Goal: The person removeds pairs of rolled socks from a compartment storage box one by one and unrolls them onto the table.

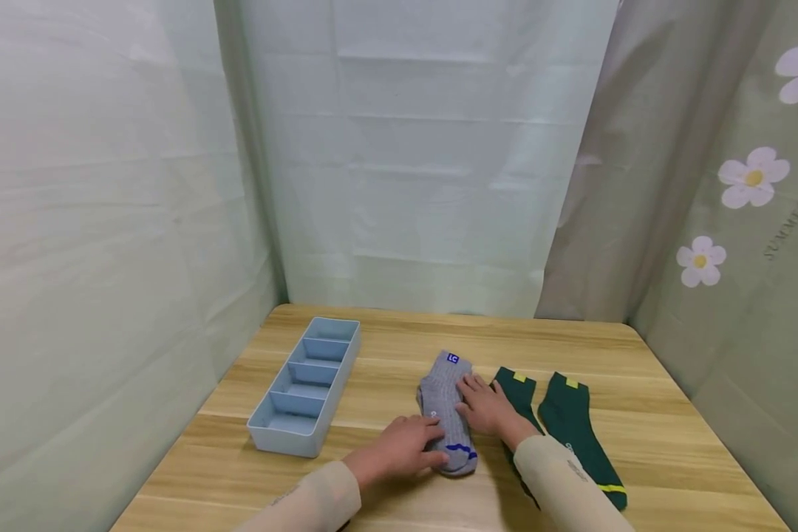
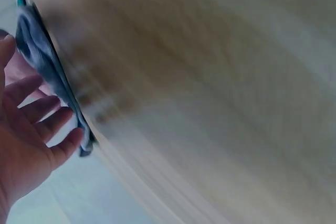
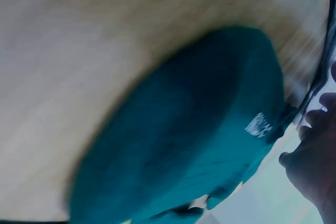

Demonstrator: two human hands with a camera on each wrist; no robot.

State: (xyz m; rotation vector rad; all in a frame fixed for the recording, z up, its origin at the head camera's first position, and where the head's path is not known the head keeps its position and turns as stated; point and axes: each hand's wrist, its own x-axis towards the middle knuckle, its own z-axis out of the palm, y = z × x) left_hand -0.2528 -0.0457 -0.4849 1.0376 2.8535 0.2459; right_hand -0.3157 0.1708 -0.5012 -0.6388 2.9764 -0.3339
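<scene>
A pair of grey socks (image 1: 448, 399) with blue stripes and a small blue label lies on the table, one sock stacked over the other. My left hand (image 1: 402, 447) touches their left side near the toes, its fingers relaxed; the left wrist view shows the fingers beside the sock edge (image 2: 44, 51). On the opposite side, my right hand (image 1: 488, 406) rests its spread fingertips on the grey fabric. Under and beside the right forearm lies one dark green sock (image 1: 517, 391), partly hidden. A second green sock (image 1: 575, 425) with yellow marks lies further right.
A light blue organizer box (image 1: 326, 421) with several compartments stands on the left of the wooden table (image 1: 386, 332). Pale curtains (image 1: 425, 162) enclose the back and both sides; the right one carries printed flowers.
</scene>
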